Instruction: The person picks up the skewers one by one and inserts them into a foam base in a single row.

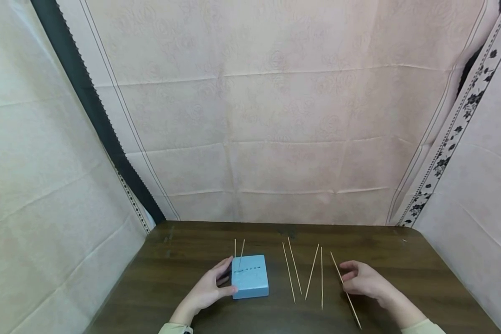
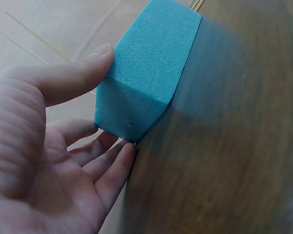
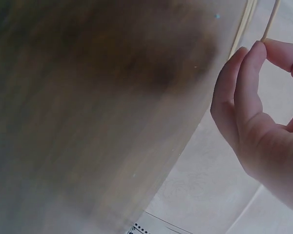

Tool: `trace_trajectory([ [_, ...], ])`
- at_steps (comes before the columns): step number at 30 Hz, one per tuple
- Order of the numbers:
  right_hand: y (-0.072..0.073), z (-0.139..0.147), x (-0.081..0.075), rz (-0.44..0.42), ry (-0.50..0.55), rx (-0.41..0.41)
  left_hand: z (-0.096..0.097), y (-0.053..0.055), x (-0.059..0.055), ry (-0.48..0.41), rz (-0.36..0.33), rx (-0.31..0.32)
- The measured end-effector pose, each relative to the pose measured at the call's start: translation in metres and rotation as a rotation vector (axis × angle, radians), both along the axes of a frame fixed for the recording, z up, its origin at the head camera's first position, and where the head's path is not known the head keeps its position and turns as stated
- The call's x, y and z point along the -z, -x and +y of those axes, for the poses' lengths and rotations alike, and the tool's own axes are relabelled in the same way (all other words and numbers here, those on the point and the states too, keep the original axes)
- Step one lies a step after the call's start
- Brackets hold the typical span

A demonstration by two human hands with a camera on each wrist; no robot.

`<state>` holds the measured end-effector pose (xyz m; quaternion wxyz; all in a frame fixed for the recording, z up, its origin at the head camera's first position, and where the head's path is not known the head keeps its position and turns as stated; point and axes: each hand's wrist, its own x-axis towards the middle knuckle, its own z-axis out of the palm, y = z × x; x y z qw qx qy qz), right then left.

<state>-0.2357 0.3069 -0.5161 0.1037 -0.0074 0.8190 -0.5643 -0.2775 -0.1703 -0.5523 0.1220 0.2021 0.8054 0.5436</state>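
A light blue foam block (image 1: 250,280) (image 2: 151,53) lies on the table with a row of small dark marks on its top. My left hand (image 1: 206,288) (image 2: 63,146) grips its left side between thumb and fingers. Two thin wooden sticks (image 1: 242,248) rise from the block near its far left corner. At the right, my right hand (image 1: 365,279) (image 3: 263,107) pinches one wooden stick (image 1: 352,306) (image 3: 270,19) between thumb and fingertips, and the stick slants over the table.
Several more thin sticks (image 1: 322,278) lie spread on the dark wooden table (image 1: 183,260) between the block and my right hand. A pale cloth (image 1: 284,139) hangs behind the table's far edge, with further cloths at both sides.
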Motion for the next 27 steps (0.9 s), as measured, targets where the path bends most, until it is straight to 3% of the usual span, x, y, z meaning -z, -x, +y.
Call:
trace_trajectory([
  [14,0.000,-0.003,-0.010,-0.006,0.075,-0.013,0.000,-0.001,-0.001,0.015,0.005,-0.003],
  [27,0.001,-0.022,-0.015,0.054,0.253,0.036,0.001,0.000,-0.001,0.012,-0.005,-0.006],
])
